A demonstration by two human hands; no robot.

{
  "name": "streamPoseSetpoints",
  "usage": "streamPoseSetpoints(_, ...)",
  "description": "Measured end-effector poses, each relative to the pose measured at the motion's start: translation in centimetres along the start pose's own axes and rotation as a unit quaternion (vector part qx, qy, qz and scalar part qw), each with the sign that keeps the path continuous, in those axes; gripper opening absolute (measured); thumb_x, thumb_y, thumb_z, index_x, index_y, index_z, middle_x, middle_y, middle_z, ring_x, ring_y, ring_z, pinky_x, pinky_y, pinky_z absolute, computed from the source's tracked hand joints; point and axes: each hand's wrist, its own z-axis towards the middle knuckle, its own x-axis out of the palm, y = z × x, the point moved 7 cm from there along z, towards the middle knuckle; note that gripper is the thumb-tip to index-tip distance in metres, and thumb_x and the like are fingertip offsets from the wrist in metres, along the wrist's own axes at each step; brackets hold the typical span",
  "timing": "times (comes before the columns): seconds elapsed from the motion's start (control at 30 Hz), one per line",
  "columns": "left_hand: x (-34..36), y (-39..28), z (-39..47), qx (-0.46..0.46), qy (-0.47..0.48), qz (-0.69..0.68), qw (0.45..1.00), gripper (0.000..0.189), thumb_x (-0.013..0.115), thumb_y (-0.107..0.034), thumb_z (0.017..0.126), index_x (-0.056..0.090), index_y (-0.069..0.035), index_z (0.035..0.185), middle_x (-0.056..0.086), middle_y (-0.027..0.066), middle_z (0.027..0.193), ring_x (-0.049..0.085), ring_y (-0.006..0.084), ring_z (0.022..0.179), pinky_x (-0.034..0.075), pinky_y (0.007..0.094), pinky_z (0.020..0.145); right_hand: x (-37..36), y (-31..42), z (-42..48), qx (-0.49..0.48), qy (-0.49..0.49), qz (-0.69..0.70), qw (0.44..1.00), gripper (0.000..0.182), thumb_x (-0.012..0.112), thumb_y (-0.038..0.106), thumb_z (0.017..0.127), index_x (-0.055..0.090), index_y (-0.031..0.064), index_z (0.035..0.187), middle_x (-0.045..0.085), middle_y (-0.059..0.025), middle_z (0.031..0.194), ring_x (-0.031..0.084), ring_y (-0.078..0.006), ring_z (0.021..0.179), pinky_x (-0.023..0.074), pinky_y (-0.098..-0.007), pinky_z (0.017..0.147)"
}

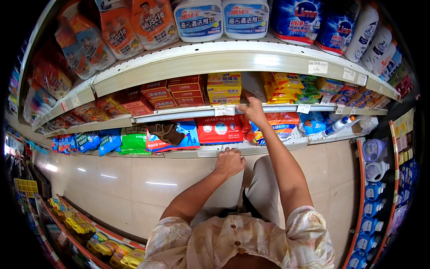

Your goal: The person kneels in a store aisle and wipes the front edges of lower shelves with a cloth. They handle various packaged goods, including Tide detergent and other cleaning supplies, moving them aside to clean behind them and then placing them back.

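Note:
My right hand (252, 109) reaches to the front edge of the middle shelf (278, 108), just right of a stack of yellow sulfur soap boxes (224, 88). Its thumb is near the price tag below the boxes, and its fingers extend beside the stack; whether they touch it is not plain. Closed, my left hand (230, 161) rests by my knee, below the red detergent bag (219, 129), with no object visible in it. Dark red soap boxes (186, 90) are stacked left of the yellow ones. Yellow soap packs (284, 87) lie to the right.
Orange Mr Muscle bottles (154, 23) and white cleaner bottles (198, 20) stand on the upper shelf. A brown cloth-like item (166, 132) lies over bags on the bottom shelf. Side shelves hold blue bottles (368, 225) at right and yellow bottles (79, 225) at lower left.

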Motion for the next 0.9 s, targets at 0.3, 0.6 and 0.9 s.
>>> streamPoseSetpoints(0.3, -0.1, 0.0, -0.1, 0.009, -0.033, 0.005, 0.999, 0.034, 0.051, -0.029, 0.072, 0.06, -0.001, 0.089, 0.059, 0.0141, 0.082, 0.056, 0.0294, 0.082, 0.047, 0.0388, 0.071, -0.1, 1.8, -0.2, -0.02, -0.012, -0.07, 0.997, 0.048, 0.064, 0.014, 0.065, 0.05, -0.0045, 0.107, 0.054, -0.0244, 0.1, 0.051, -0.0358, 0.095, 0.0399, -0.036, 0.083)
streamPoseSetpoints(0.6, -0.1, 0.1, -0.1, 0.012, -0.052, 0.004, 0.999, 0.029, 0.053, -0.028, 0.071, 0.061, -0.001, 0.079, 0.059, 0.0132, 0.079, 0.056, 0.0293, 0.08, 0.048, 0.0387, 0.068, -0.3, 2.0, -0.3, -0.013, -0.032, -0.067, 0.997, 0.043, 0.062, 0.014, 0.069, 0.051, -0.0056, 0.105, 0.054, -0.0251, 0.099, 0.053, -0.0352, 0.093, 0.0401, -0.0359, 0.082)
streamPoseSetpoints(0.9, -0.1, 0.0, -0.1, 0.01, -0.041, 0.012, 0.999, 0.03, 0.052, -0.027, 0.072, 0.061, -0.001, 0.082, 0.059, 0.0131, 0.081, 0.056, 0.0287, 0.081, 0.047, 0.0383, 0.07, -0.2, 1.2, -0.3, -0.002, -0.029, -0.04, 0.999, 0.039, 0.06, 0.014, 0.072, 0.052, -0.0074, 0.104, 0.056, -0.0258, 0.094, 0.056, -0.0341, 0.088, 0.0421, -0.0339, 0.078)
